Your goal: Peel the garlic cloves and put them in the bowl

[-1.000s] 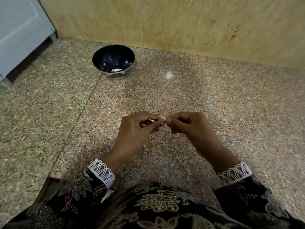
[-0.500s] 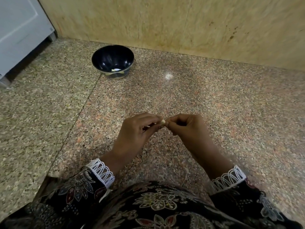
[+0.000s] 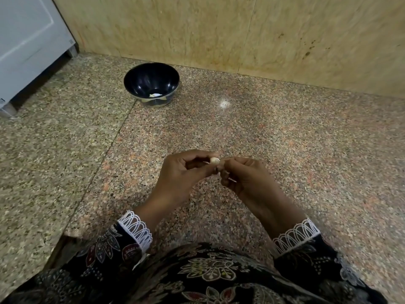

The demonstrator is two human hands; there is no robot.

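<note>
A speckled granite desk [image 3: 285, 150] fills most of the view, backed by a tan stone wall [image 3: 219, 29], with a pale grey cabinet [image 3: 26, 36] at the far left. Along the bottom edge, dark floral sleeves [image 3: 105, 255] with white lace cuffs lead up to the person's two hands. A dark, glossy bowl [image 3: 140, 82] stands on the desk near the wall, well apart from the hands; a few pale pieces lie at its bottom, too small to tell apart. The left hand [image 3: 182, 174] is curled, its thumb and fingertips pinching a garlic clove [image 3: 214, 160]. The right hand [image 3: 245, 176] is also curled, fingertips meeting the clove from the other side. The clove is held above the middle of the desk between the two hands. It is small, rounded and creamy white, smooth on its visible side; whether any skin remains on it cannot be told.
</note>
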